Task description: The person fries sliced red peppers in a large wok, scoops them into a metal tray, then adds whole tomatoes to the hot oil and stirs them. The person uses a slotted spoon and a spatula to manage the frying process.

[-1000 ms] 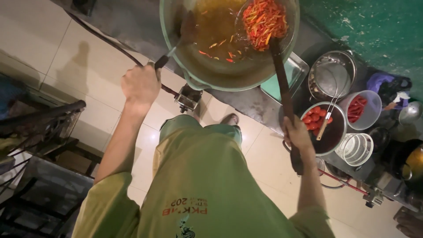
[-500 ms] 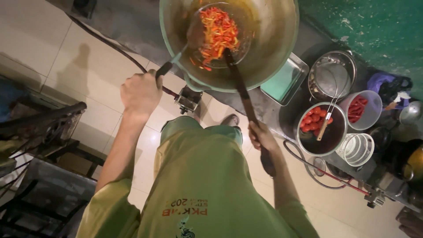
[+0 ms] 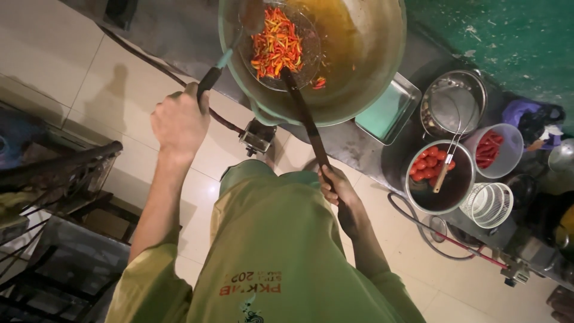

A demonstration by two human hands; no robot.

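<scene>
Red chillies (image 3: 276, 43) fill strainer (image 3: 281, 51) (probably wire).

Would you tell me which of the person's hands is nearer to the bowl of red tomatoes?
Right. The right hand grips a long dark handle just beside the bowl of tomatoes; the left hand is across the body.

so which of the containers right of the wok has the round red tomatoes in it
The dark metal bowl nearest the person, with a wooden-handled utensil resting in it. The pale plastic tub beside it holds long red chillies.

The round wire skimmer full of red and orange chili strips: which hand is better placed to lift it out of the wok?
Probably the right hand: it grips the skimmer's long dark handle.
</scene>
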